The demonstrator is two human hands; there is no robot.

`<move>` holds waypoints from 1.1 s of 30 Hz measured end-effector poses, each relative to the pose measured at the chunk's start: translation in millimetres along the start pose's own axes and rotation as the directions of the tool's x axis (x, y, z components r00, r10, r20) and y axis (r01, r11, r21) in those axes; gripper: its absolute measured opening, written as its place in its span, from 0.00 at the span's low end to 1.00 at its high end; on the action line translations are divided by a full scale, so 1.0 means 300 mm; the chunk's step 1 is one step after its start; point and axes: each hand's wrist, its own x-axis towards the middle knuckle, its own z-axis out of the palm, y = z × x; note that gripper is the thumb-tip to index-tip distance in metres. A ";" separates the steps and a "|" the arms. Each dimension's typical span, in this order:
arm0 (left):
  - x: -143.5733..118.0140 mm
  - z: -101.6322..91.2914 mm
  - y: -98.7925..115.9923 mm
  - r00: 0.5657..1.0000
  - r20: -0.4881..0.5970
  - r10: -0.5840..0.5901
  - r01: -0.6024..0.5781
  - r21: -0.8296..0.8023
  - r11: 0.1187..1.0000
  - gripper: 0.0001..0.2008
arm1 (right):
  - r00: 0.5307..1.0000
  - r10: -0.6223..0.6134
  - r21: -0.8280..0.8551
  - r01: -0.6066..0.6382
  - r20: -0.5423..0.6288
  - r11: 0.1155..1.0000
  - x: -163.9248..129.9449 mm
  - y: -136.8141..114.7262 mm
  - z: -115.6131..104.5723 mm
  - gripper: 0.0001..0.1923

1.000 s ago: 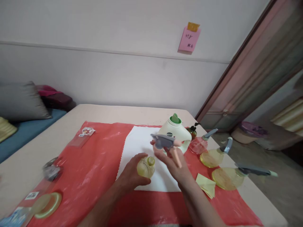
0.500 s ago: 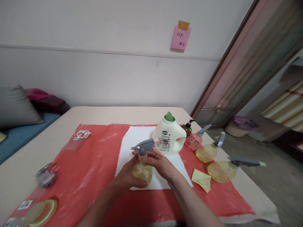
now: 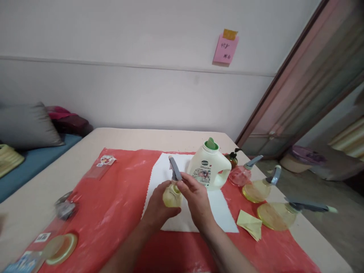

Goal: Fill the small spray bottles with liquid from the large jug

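Observation:
A small clear spray bottle [image 3: 171, 196] with yellowish liquid is held upright above a white sheet [image 3: 199, 218]. My left hand [image 3: 157, 206] wraps around its body from the left, thumb across the lower front. On the right, my right hand [image 3: 195, 193] is closed around the grey trigger head [image 3: 175, 169] at the neck. Its nozzle points away toward the wall. Just behind my right hand stands a large cream detergent jug [image 3: 209, 167], its green spout uncovered on top.
Along the right edge sit a pink spray bottle [image 3: 240, 175], two yellow spray bottles [image 3: 276, 216] and a brown pump bottle [image 3: 233, 161]. A folded yellow cloth [image 3: 250, 224] lies near them. At left are packaging [image 3: 102, 166], a grey object [image 3: 66, 208] and a round yellow lid [image 3: 66, 248] on the red cover [image 3: 119, 197].
The spray head has turned, its nozzle swinging from the right to pointing away. My right hand has shifted from over the neck to its right side. The view has moved slightly left.

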 end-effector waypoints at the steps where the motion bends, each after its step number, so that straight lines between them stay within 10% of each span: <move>1: -0.001 0.003 -0.006 0.999 -0.032 0.002 -0.001 0.046 0.999 0.41 | 1.000 -0.008 -0.019 0.008 -0.006 1.000 0.002 -0.003 -0.007 0.23; 9: -0.004 0.022 -0.009 0.992 -0.094 0.086 -0.051 0.326 0.944 0.41 | 0.997 -0.072 -0.239 0.071 0.003 0.968 0.027 -0.042 -0.064 0.10; 18: -0.003 0.010 -0.013 0.997 -0.034 -0.068 0.073 0.170 0.983 0.43 | 0.937 -0.259 -0.158 0.300 0.235 0.941 0.053 -0.049 -0.160 0.12; 33: 0.005 0.008 -0.009 0.995 -0.100 0.007 0.020 0.263 0.964 0.42 | 0.934 -0.179 -0.350 0.286 0.309 0.892 0.044 -0.053 -0.111 0.11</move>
